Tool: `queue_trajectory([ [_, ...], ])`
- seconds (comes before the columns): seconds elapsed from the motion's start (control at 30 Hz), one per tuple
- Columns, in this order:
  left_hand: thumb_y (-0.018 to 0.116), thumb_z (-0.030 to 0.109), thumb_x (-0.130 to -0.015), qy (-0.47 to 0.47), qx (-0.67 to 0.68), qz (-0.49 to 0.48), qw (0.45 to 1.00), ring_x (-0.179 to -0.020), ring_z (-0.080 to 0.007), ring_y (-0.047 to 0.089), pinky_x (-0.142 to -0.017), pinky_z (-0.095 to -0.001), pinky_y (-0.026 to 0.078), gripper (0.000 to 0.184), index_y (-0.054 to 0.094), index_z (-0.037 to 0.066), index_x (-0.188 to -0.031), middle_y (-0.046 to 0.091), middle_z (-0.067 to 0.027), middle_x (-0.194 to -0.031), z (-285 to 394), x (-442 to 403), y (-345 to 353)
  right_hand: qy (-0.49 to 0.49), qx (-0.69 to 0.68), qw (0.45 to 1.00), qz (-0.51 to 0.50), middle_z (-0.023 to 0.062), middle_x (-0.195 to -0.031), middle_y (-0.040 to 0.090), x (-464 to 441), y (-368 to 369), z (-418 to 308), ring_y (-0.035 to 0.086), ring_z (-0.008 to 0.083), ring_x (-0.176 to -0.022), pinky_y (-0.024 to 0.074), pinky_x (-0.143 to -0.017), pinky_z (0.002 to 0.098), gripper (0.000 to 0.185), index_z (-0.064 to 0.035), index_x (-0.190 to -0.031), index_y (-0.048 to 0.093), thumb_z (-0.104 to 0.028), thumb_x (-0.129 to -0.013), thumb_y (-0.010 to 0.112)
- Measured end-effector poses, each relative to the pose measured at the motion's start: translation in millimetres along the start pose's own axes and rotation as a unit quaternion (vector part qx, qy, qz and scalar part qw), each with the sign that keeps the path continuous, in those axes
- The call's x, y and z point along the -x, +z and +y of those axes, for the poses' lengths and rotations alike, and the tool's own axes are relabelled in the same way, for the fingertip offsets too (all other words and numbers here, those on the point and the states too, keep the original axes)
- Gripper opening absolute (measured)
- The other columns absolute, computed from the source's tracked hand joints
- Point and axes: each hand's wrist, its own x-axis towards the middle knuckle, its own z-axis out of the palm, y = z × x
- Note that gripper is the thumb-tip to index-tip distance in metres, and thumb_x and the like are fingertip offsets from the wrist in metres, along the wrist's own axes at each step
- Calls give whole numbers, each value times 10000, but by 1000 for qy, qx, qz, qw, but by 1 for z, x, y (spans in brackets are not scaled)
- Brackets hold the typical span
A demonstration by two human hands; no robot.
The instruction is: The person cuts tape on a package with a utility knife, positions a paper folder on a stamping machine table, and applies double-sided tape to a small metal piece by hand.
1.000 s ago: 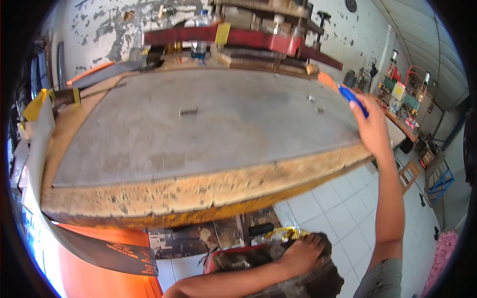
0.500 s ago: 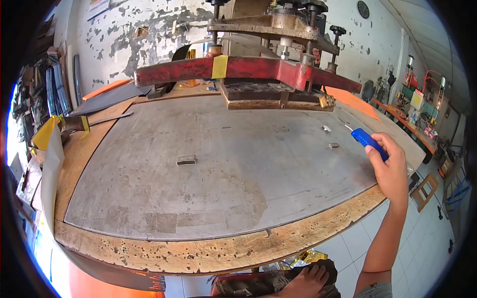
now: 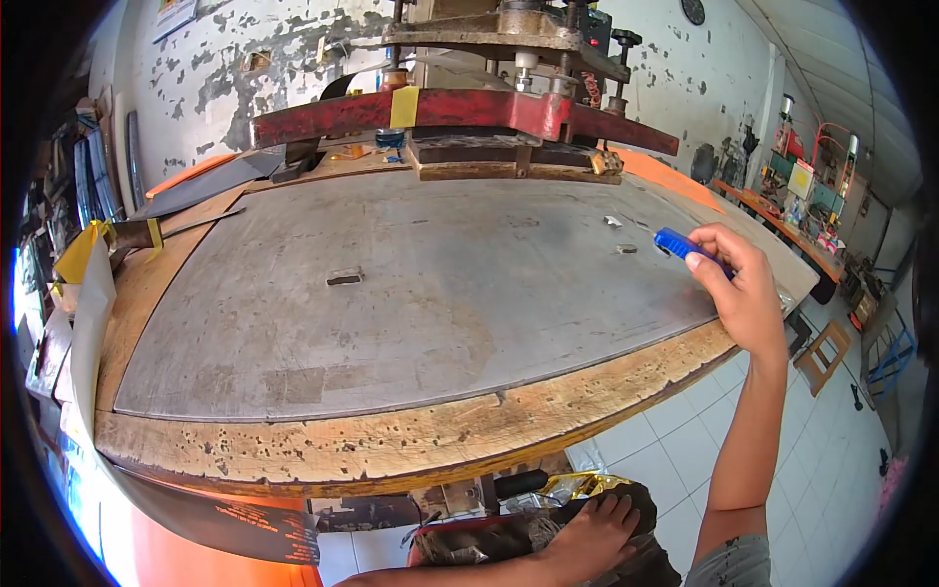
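Observation:
My right hand [image 3: 738,279] is closed round a blue-handled tool [image 3: 677,243] over the right side of the grey metal plate [image 3: 421,293]. A thin tip seems to stick out from its left end. Near it on the plate lie a small shiny piece [image 3: 612,221] and a small metal block [image 3: 627,249]. Another small rectangular metal piece [image 3: 344,277] sits left of the plate's middle. Below the table edge, my left hand [image 3: 597,528] rests with fingers spread on a dark, crumpled thing [image 3: 641,548] at the bottom.
A red press bar [image 3: 323,119] with yellow tape spans the back, above a dark block [image 3: 469,157]. A worn wooden edge [image 3: 391,448] borders the plate. At the left stands a grey sheet [image 3: 95,313]; a wooden frame [image 3: 825,355] is on the floor at right.
The whole view has shifted with my head. My right hand with the blue-handled tool has come lower and further over the plate. My left hand stays on the dark thing.

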Motion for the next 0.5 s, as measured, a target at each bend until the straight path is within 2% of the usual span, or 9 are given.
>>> queue_trajectory([
  [0.17, 569, 402, -999, 12, 25, 3, 1000, -1408, -446, 406, -1212, -555, 283, 634, 516, -46, -1444, 474, -296, -1484, -8, 2, 13, -1, -48, 998, -38, 39, -769, 639, 0, -6, -5, 589, 94, -701, 429, -648, 276, 182, 26, -1008, 667, -132, -918, 678],
  [0.27, 561, 400, -1007, 4, 29, -36, 999, -1436, -452, 376, -1229, -559, 258, 648, 483, -41, -1475, 444, -295, -1519, -5, -2, 3, -1, -52, 998, -31, 56, -767, 658, 1, -4, 1, 610, 110, -677, 449, -633, 288, 196, 33, -995, 668, -144, -913, 687],
  [0.37, 571, 412, -999, -1, 16, -38, 999, -1458, -433, 363, -1228, -554, 262, 655, 489, -31, -1476, 443, -271, -1535, -5, -4, 4, 31, -43, 999, -9, 64, -752, 648, -1, -1, -2, 616, 123, -668, 456, -628, 292, 214, 30, -987, 664, -169, -915, 697],
  [0.47, 618, 455, -968, -22, 27, -99, 995, -1478, -391, 363, -1238, -515, 265, 693, 503, -3, -1476, 455, -217, -1556, 2, -12, -29, 34, 0, 999, -2, 84, -735, 628, -2, -2, -2, 620, 146, -664, 460, -629, 300, 226, 24, -985, 659, -189, -921, 698],
  [0.5, 634, 407, -957, 23, 0, -20, 1000, -1312, -339, 442, -1116, -451, 340, 536, 556, 10, -1309, 509, -173, -1356, 3, -10, -32, 34, 6, 999, -3, 91, -733, 626, -2, -3, -2, 620, 158, -661, 462, -631, 309, 229, 22, -992, 660, -193, -922, 697],
])
